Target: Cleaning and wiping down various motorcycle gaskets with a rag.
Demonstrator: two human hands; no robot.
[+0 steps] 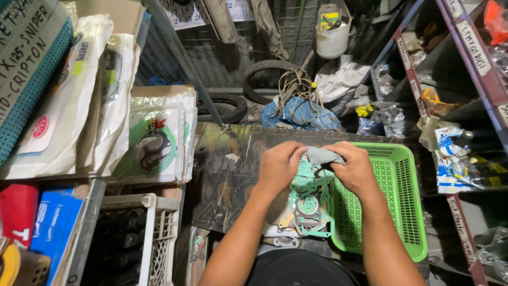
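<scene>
Both hands, left (pixel 279 165) and right (pixel 355 168), pinch a grey gasket (pixel 324 155) closed-fingered over the teal gasket set (pixel 309 204) on the desk (pixel 222 175) beside the green basket (pixel 394 196), seemingly mid-sorting; next it likely needs separating cleanly without tearing.

The left hand (pixel 279 165) and right hand (pixel 355 170) hide the grey gasket's (pixel 324 155) edges and their own fingertips.
</scene>
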